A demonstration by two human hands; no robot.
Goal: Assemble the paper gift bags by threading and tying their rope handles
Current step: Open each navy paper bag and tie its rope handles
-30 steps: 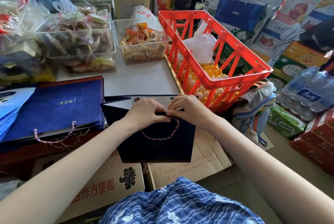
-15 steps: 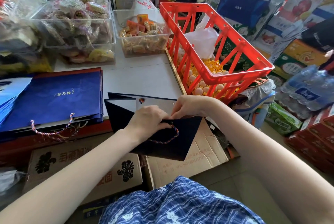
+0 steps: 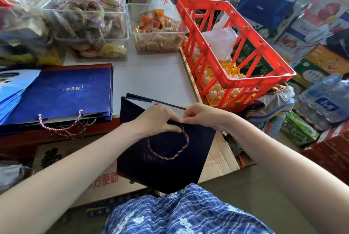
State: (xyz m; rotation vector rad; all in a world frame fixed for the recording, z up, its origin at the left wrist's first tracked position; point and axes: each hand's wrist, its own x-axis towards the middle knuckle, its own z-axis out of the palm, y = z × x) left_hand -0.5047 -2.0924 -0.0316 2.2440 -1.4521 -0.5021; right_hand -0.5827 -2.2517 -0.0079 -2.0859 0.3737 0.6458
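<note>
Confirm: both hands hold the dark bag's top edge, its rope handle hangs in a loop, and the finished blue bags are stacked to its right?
Not quite. The head view shows the blue bags stacked to the left of the dark bag. Both hands and the looped rope handle are as you said.

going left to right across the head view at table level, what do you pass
stack of blue gift bags → dark gift bag gripped at its top edge by the left hand → right hand pinching that same edge → red crate holding eggs → pack of water bottles
</note>
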